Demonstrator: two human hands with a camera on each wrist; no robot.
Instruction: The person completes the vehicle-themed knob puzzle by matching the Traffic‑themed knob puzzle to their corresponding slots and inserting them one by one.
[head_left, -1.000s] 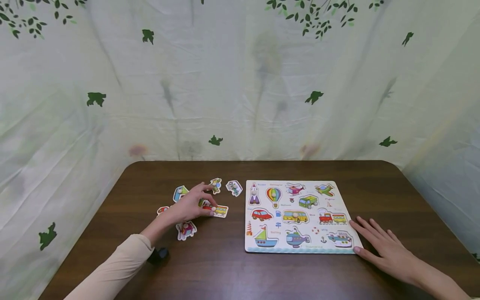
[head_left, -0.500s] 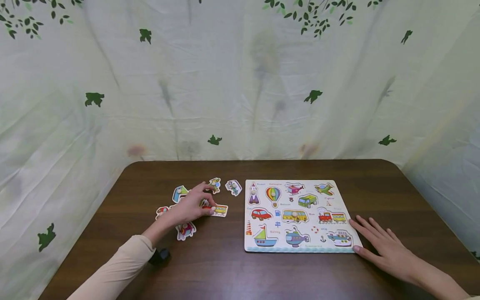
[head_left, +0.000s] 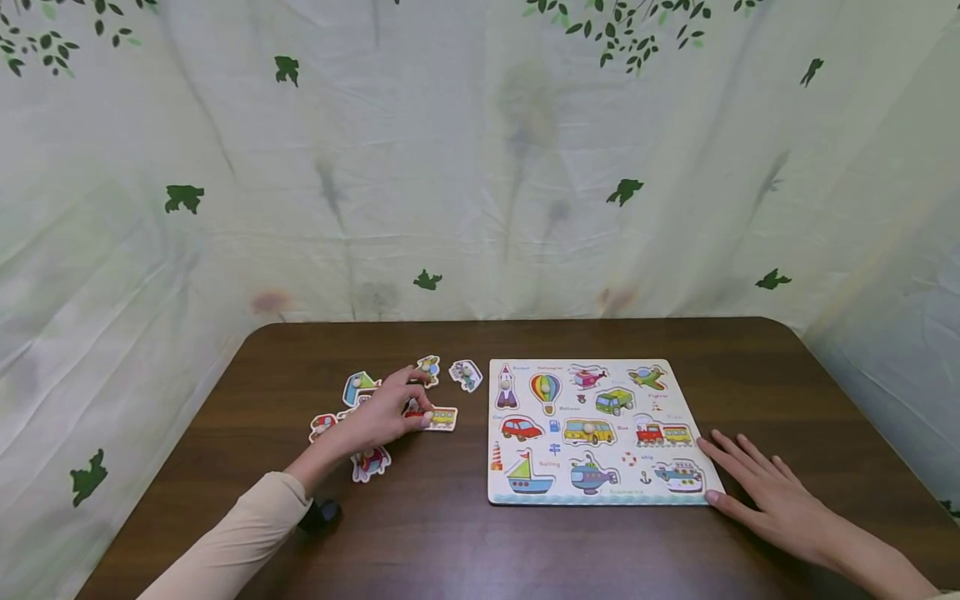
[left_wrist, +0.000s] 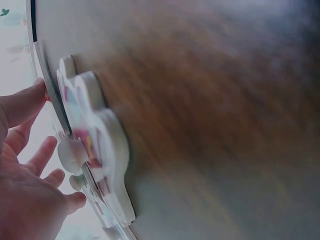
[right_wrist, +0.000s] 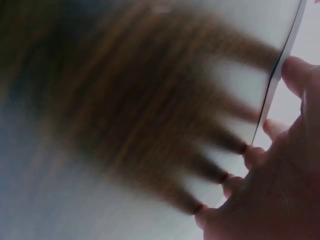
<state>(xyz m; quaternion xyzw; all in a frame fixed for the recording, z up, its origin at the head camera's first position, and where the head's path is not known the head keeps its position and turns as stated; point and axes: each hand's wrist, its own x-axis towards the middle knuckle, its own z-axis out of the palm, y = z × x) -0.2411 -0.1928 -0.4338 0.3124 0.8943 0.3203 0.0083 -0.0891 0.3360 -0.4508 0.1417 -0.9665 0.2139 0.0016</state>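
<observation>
My left hand (head_left: pixel 388 412) pinches a train puzzle piece (head_left: pixel 443 418) at its red engine end, between thumb and fingers. In the left wrist view that train piece (left_wrist: pixel 56 95) appears edge-on, close over the table. A cloud-edged puzzle piece (left_wrist: pixel 117 145) with a round white knob (left_wrist: pixel 72 155) lies just beside it. My right hand (head_left: pixel 780 500) lies with fingers spread at the right edge of the vehicle puzzle board (head_left: pixel 637 498). Its thumb (right_wrist: pixel 297 75) touches the board's edge in the right wrist view, while other fingertips rest on the table. A rocket piece (head_left: pixel 506 390) and a bus piece (head_left: pixel 588 431) sit in the board.
Around my left hand lie a sailboat piece (head_left: pixel 360 387), a red car piece (head_left: pixel 322 426) and a pink piece (head_left: pixel 371 464). Farther back are a small plane-like piece (head_left: pixel 429 367) and a bluish piece (head_left: pixel 466 376). A black object (head_left: pixel 321 516) shows beneath the left wrist.
The train piece has turned slightly and shifted a little to the right in my left hand's pinch. My right hand and the board stay in place.
</observation>
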